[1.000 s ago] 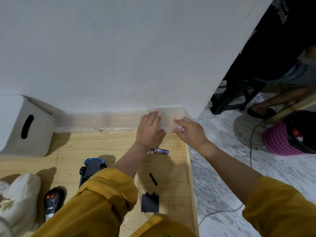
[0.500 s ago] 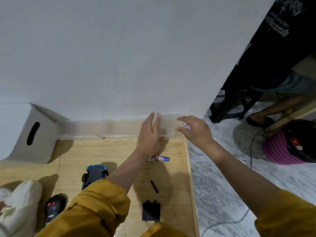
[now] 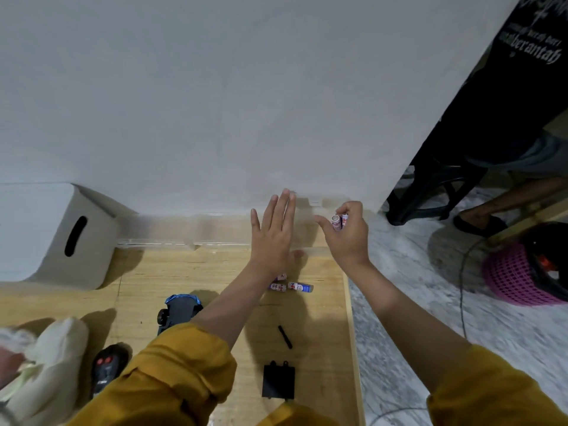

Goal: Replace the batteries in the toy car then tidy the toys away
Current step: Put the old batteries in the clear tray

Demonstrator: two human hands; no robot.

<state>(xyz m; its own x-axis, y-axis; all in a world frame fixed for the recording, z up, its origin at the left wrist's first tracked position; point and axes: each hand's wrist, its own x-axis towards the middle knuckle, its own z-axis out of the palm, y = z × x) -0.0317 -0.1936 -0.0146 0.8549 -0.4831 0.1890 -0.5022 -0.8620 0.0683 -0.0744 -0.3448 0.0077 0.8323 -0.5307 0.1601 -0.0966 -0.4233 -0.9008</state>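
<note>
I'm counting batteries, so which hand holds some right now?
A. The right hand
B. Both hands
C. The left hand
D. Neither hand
A: the right hand pinches two batteries in its curled fingers, while the left hand is flat with straight fingers and holds nothing; other batteries lie on the table.

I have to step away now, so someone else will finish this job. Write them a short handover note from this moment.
Left hand: open, fingers straight, by the clear box at the wall.
Right hand: pinches two batteries.
More batteries lie loose on the table. The car lies there too, its black cover off, the screwdriver nearby. The remote is at the near left.
Done: cover removed.
Left: fit batteries, close the cover, tidy the toys.
</note>
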